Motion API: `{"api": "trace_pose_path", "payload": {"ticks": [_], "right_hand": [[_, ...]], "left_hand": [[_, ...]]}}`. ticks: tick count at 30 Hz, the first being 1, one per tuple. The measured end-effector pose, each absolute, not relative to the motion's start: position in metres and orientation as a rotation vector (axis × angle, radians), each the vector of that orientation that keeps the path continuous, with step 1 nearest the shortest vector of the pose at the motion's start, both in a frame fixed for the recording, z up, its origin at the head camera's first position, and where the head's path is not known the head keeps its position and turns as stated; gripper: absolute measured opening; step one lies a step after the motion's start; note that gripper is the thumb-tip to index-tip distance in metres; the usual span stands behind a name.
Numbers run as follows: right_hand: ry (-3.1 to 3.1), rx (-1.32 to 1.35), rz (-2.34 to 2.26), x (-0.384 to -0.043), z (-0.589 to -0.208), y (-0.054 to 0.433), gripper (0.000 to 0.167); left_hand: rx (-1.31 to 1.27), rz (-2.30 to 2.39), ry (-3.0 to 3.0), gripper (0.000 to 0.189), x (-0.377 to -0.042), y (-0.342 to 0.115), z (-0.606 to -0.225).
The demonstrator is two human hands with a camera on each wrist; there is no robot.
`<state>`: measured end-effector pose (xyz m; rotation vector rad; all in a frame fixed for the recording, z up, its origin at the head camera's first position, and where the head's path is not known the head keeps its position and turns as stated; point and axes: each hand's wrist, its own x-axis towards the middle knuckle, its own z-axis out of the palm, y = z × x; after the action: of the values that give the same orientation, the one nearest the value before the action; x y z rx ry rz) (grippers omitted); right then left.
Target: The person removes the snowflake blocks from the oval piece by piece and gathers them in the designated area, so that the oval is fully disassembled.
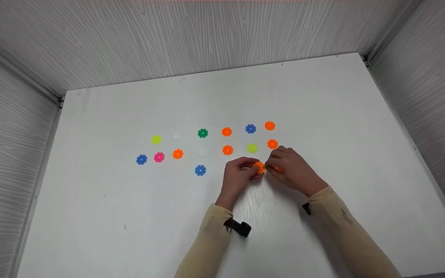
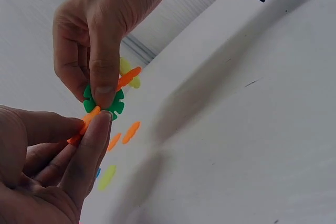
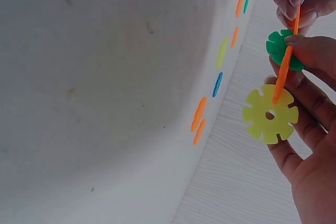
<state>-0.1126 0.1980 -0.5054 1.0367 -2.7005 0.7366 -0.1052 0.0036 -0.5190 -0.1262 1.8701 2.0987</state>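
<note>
My left hand (image 1: 240, 173) pinches an orange notched disc (image 1: 260, 167) between thumb and fingers. My right hand (image 1: 294, 170) pinches a green notched disc (image 2: 118, 100), thumb flat on its face. In the right wrist view a second orange disc (image 3: 283, 74) is slotted into the green one. A yellow disc (image 3: 257, 119) with a round centre hole joins the far end of that orange piece. The left hand's orange disc stands edge-on right at the green disc's rim, and fingertips partly cover where they meet.
Loose discs lie flat in rough rows beyond the hands, among them a green disc (image 1: 202, 133), a pink disc (image 1: 159, 157) and several orange ones. One blue disc (image 1: 200, 170) lies left of the left hand. Panelled walls (image 1: 207, 38) border the white table (image 1: 129, 220).
</note>
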Motion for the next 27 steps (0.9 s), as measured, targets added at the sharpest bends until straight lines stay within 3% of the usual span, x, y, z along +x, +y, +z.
{"api": "trace_pose_path", "payload": {"ticks": [17,27], "right_hand": [[-2.733,0.939,0.789,-0.115,-0.506,0.209,0.009],[-2.793,0.837,0.792,-0.114,-0.505,0.213,0.009]], "left_hand": [[-0.183,1.938,2.054,0.017,-0.117,-0.009,-0.511],[-0.110,1.562,2.356,0.014,-0.132,-0.002,-0.514]]}}
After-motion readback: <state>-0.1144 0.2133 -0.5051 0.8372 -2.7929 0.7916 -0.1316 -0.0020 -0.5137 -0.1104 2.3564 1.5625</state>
